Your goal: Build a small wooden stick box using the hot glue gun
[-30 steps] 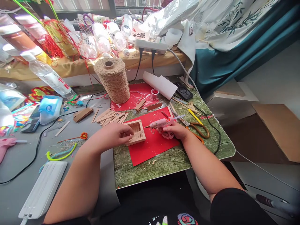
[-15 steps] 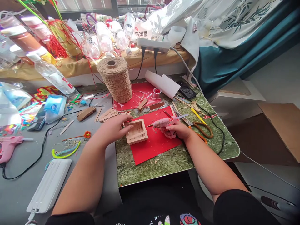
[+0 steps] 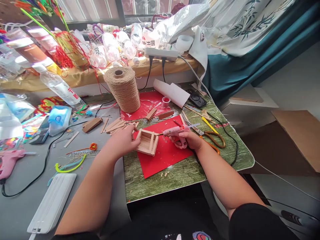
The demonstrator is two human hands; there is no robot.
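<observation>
Head view. I log the left hand (image 3: 122, 142) with its fingers (image 3: 132, 138) grasping the left wall of the stick box (image 3: 148, 142). The box is tipped up on the red sheet (image 3: 165, 156), with its open side toward the right hand (image 3: 188, 140). That hand is clenched on the grip of the pink glue gun (image 3: 175, 130). The nozzle points left, its tip just beside the box's right wall; I cannot confirm contact. Beyond the left fingers lies a heap of loose sticks (image 3: 116, 125), and farther off stands the twine spool (image 3: 123, 89). Just right of the right fingers, scissors (image 3: 212, 137) lie on the green tabletop (image 3: 190, 171).
</observation>
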